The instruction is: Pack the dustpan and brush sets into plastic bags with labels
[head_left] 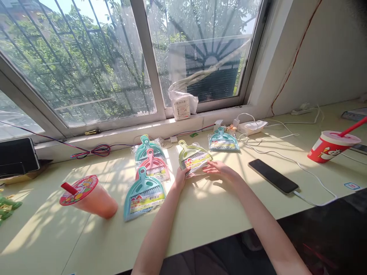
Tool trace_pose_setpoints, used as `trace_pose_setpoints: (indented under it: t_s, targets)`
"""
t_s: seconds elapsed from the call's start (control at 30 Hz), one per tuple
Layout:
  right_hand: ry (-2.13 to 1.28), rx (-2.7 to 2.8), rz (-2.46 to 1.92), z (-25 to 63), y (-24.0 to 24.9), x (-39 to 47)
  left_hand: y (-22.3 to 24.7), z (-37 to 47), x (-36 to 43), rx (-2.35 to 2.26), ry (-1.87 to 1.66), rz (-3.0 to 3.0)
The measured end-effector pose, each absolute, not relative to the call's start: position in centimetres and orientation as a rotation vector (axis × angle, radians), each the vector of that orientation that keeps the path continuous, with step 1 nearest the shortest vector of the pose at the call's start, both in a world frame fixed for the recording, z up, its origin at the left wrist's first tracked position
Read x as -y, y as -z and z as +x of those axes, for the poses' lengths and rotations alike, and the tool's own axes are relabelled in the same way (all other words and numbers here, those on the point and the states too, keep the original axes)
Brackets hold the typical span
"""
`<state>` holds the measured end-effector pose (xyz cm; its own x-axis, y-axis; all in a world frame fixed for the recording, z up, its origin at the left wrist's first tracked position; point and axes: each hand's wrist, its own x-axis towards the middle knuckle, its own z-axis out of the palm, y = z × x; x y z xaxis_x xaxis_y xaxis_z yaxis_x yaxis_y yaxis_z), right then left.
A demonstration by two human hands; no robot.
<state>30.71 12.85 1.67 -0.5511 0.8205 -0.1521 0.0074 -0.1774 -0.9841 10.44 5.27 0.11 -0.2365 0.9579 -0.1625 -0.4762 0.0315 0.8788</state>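
Observation:
A yellow-green dustpan and brush set in clear wrap is between my hands near the middle of the table. My left hand grips its lower left corner. At its lower right edge, my right hand pinches the wrap with thumb and fingers. Left of it, wrapped sets overlap in a column: a teal one in front, a pink one behind that, and teal at the back. Another teal set lies to the right, towards the window.
A pink drink cup leans at the left; a red cup stands at the far right. A phone with a white cable lies right of my hands. A wrapped box rests on the sill; bundled wires lie below the window.

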Motion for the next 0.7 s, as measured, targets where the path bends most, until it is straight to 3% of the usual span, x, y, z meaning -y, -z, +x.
trace_pose_setpoints:
  t_s: [0.1, 0.27, 0.37, 0.5, 0.7]
  targets:
    - [-1.619, 1.715, -0.943, 32.3, -2.3, -13.0, -0.5, 9.7, -5.4, -1.07, -1.523, 0.504]
    - [-0.757, 1.933, -0.837, 33.2, -1.7, -14.1, -1.2, 8.6, -5.4, -1.081, -1.467, 0.31]
    - [-0.509, 1.945, -0.806, 33.0, -1.1, -14.6, -1.7, 8.1, -5.1, -1.066, -1.402, 0.29]
    - [-0.555, 1.816, -0.804, 32.9, -1.0, -15.1, -2.3, 7.9, -4.7, -1.044, -1.262, 0.428]
    - [-0.904, 1.781, -0.749, 33.1, -1.7, -15.1, -2.8, 7.9, -4.4, -1.097, -1.117, 0.603]
